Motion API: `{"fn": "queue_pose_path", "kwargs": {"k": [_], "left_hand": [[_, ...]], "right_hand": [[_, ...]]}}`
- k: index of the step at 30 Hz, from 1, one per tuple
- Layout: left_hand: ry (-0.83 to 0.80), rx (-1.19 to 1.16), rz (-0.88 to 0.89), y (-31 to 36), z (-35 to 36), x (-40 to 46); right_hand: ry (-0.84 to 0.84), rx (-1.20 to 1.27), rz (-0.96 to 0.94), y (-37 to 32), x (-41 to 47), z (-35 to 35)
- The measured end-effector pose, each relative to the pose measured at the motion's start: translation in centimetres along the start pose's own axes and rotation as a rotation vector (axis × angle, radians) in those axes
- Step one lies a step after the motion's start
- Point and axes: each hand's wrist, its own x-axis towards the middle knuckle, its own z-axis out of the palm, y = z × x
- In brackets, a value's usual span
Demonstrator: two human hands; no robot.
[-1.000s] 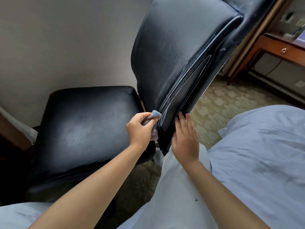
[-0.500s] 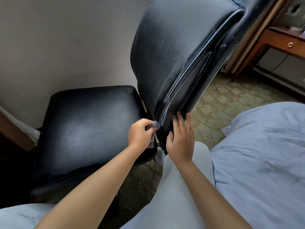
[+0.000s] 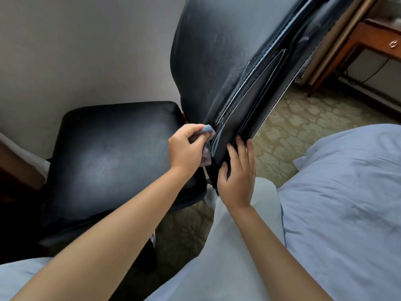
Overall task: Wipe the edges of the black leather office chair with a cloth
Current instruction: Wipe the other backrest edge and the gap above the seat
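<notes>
The black leather office chair stands in front of me, its dusty backrest (image 3: 219, 53) tilted up to the right and its square seat (image 3: 112, 153) at the left. My left hand (image 3: 186, 148) is shut on a small blue-grey cloth (image 3: 206, 132), pressing it against the backrest's lower side edge by the glossy black trim. My right hand (image 3: 237, 172) lies flat with fingers spread on the bottom rear of the backrest, steadying it, just right of the cloth.
A pale blue bedsheet (image 3: 347, 203) fills the right and bottom. A grey wall (image 3: 86, 51) is behind the chair. A wooden desk with a drawer (image 3: 382, 42) stands at the far right on patterned carpet (image 3: 303, 127). Dark furniture sits at the left edge.
My left hand with the cloth dipped lower along the backrest edge and has come back up a little. My right hand stays on the backrest bottom, shifted slightly.
</notes>
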Motion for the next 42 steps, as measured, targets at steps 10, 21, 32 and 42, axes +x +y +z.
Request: {"fn": "queue_pose_path", "kwargs": {"k": [10, 21, 32, 42], "left_hand": [[0.002, 0.104, -0.207, -3.2, 0.5, -1.1], [-0.028, 0.172, -0.498, -6.5, 3.1, -3.3], [0.083, -0.133, -0.567, -4.6, 1.9, -2.1], [0.028, -0.176, -0.279, 0.8, 0.2, 0.1]], "right_hand": [[0.004, 0.018, 0.051, -0.8, -0.6, 1.3], [0.048, 0.057, 0.016, 0.1, -1.2, 1.8], [0.051, 0.066, 0.028, 0.6, -1.4, 2.0], [-0.051, 0.04, 0.109, 0.0, -3.2, 1.7]]}}
